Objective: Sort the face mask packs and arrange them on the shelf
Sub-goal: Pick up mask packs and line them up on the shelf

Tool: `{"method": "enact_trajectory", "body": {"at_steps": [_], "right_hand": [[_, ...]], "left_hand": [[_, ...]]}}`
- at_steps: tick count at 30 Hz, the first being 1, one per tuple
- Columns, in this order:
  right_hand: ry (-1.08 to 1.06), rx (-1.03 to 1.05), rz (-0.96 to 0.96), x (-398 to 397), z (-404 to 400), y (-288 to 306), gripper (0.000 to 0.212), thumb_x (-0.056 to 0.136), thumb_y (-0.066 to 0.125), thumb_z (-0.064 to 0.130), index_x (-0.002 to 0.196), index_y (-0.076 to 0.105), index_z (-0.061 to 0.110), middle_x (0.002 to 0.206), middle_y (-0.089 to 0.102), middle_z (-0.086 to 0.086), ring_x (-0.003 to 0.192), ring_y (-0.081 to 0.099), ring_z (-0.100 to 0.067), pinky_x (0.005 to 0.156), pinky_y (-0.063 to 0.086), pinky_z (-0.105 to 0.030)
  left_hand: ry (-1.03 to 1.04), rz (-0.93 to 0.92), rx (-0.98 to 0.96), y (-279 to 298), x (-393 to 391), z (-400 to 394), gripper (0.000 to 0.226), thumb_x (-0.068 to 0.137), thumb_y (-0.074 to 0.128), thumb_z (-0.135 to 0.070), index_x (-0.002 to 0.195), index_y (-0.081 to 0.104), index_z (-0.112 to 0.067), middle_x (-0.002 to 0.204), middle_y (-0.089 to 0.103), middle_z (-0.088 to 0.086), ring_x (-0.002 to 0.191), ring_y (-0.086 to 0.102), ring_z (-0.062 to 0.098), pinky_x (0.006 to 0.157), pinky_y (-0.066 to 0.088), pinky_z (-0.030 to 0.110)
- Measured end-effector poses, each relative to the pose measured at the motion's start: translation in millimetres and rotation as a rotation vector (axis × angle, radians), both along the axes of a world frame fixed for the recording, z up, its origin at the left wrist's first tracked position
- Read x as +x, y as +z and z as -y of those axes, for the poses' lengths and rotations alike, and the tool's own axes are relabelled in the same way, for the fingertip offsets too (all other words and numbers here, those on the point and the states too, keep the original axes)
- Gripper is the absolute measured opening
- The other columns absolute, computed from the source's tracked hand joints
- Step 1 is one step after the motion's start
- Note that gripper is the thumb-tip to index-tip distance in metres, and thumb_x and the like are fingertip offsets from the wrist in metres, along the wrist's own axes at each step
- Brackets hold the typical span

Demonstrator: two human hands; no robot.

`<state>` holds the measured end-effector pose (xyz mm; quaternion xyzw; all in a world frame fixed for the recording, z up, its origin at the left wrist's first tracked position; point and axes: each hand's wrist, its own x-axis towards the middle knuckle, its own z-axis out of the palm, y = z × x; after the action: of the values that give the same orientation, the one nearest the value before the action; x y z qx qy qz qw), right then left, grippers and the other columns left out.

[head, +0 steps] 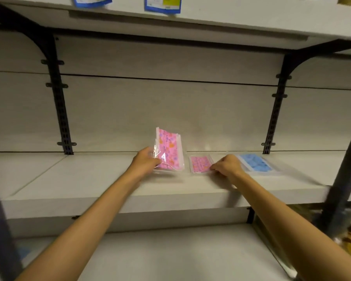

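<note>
The pale shelf (89, 179) filled the middle of the view, a flat board running the whole width, carried on dark slotted uprights (60, 102) against a light back panel (160, 110). Everything else sat in relation to that shelf. Above it ran an upper shelf (211, 19), and two blue-edged packets (162, 5) hung over its front lip. Below it lay a lower shelf (170, 252).

On the shelf, toward its right end, a blue mask pack (257, 164) lay flat in clear wrapping. Near the shelf's middle, a small pink mask pack (201, 164) lay flat as well, just left of the blue one and apart from it.

A larger pink mask pack (169, 150), printed with orange and purple shapes, stood nearly upright over the shelf's middle, left of the flat pink one, its lower edge at or just above the board; contact could not be judged.

The left hand (145, 161) reached in over the shelf's front edge and gripped that upright pack at its left side, fingers curled round the clear wrapper. The right hand (228, 166) rested on the shelf between the flat pink pack and the blue one, its fingers (214, 167) bunched together and pinching the right edge of the flat pink pack.
</note>
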<state>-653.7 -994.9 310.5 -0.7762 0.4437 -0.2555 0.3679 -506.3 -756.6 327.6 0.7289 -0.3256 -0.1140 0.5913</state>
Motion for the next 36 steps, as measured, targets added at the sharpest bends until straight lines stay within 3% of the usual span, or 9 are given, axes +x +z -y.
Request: {"method": "enact_trajectory", "body": {"at_steps": [4, 10, 13, 16, 19, 23, 26, 31, 36], "right_hand": [[0.007, -0.142, -0.149, -0.5, 6.0, -0.1, 0.038, 0.076, 0.083, 0.035, 0.091, 0.063, 0.006, 0.086, 0.066, -0.008, 0.082, 0.063, -0.022, 0.062, 0.048, -0.029], [-0.015, -0.348, -0.274, -2.4, 17.1, 6.5, 0.043, 0.088, 0.068, 0.04, 0.063, 0.047, 0.011, 0.063, 0.048, -0.003, 0.06, 0.048, -0.016, 0.051, 0.034, -0.025], [-0.014, -0.335, -0.26, 0.9, 25.2, 4.3, 0.036, 0.095, 0.057, 0.035, 0.075, 0.055, 0.006, 0.075, 0.055, -0.01, 0.072, 0.055, -0.026, 0.064, 0.041, -0.03], [0.002, -0.331, -0.256, 0.4, 32.0, -1.1, 0.035, 0.095, 0.056, 0.036, 0.08, 0.06, 0.005, 0.081, 0.06, -0.011, 0.074, 0.054, -0.024, 0.069, 0.046, -0.032], [0.035, -0.324, -0.28, 0.3, 39.1, -5.9, 0.038, 0.092, 0.059, 0.041, 0.09, 0.067, 0.004, 0.089, 0.069, -0.012, 0.08, 0.061, -0.025, 0.075, 0.052, -0.035], [0.064, -0.315, -0.272, 1.7, 43.4, -6.3, 0.041, 0.089, 0.065, 0.046, 0.092, 0.07, 0.005, 0.088, 0.072, -0.012, 0.083, 0.066, -0.024, 0.074, 0.054, -0.034], [0.081, -0.314, -0.271, 2.6, 43.2, -7.0, 0.042, 0.085, 0.071, 0.048, 0.087, 0.071, 0.006, 0.085, 0.072, -0.01, 0.079, 0.064, -0.022, 0.071, 0.051, -0.033], [0.087, -0.334, -0.294, 2.5, 43.8, -10.2, 0.038, 0.081, 0.076, 0.04, 0.086, 0.074, 0.002, 0.087, 0.071, -0.013, 0.084, 0.065, -0.026, 0.065, 0.045, -0.032], [0.108, -0.322, -0.294, 1.8, 48.4, -10.6, 0.027, 0.085, 0.072, 0.027, 0.095, 0.074, 0.002, 0.091, 0.072, -0.014, 0.087, 0.065, -0.025, 0.075, 0.054, -0.035]], "left_hand": [[0.011, -0.038, 0.075, -0.7, 4.2, 27.8, 0.015, 0.085, 0.065, -0.002, 0.086, 0.055, -0.013, 0.081, 0.052, 0.001, 0.074, 0.049, 0.02, 0.068, 0.036, 0.029], [-0.017, -0.14, 0.143, 2.2, 1.0, 74.3, 0.015, 0.086, 0.067, 0.0, 0.086, 0.054, -0.008, 0.078, 0.053, 0.005, 0.071, 0.052, 0.019, 0.059, 0.039, 0.022], [-0.056, -0.166, 0.201, 3.4, -9.2, 94.5, 0.027, 0.086, 0.067, 0.0, 0.071, 0.049, -0.012, 0.065, 0.048, 0.002, 0.054, 0.044, 0.013, 0.036, 0.032, 0.013], [-0.064, -0.183, 0.23, 0.3, -14.6, 111.9, 0.018, 0.088, 0.068, -0.004, 0.087, 0.051, -0.009, 0.067, 0.049, 0.004, 0.047, 0.048, 0.014, 0.031, 0.029, 0.012], [-0.083, -0.128, 0.265, -4.1, -17.1, 122.2, 0.008, 0.089, 0.064, -0.015, 0.093, 0.06, -0.01, 0.079, 0.062, 0.009, 0.057, 0.06, 0.016, 0.049, 0.043, 0.017], [0.074, 0.223, 0.494, -10.2, -14.7, 121.1, 0.041, 0.087, 0.06, -0.04, 0.113, 0.054, -0.009, 0.115, 0.055, 0.01, 0.111, 0.054, 0.031, 0.081, 0.043, 0.031], [0.033, 0.368, 0.569, -16.1, -12.0, 120.0, 0.045, 0.086, 0.058, -0.038, 0.121, 0.058, -0.01, 0.131, 0.053, 0.011, 0.122, 0.049, 0.032, 0.095, 0.045, 0.036], [-0.109, 0.534, 0.819, -17.8, -15.9, 118.6, 0.046, 0.093, 0.046, -0.047, 0.136, 0.055, -0.033, 0.151, 0.036, 0.007, 0.139, 0.025, 0.034, 0.107, 0.029, 0.045], [-0.138, 0.611, 0.822, -21.7, -17.5, 118.3, 0.056, 0.095, 0.04, -0.062, 0.145, 0.044, -0.039, 0.157, 0.026, 0.005, 0.143, 0.016, 0.03, 0.109, 0.022, 0.047]]}}
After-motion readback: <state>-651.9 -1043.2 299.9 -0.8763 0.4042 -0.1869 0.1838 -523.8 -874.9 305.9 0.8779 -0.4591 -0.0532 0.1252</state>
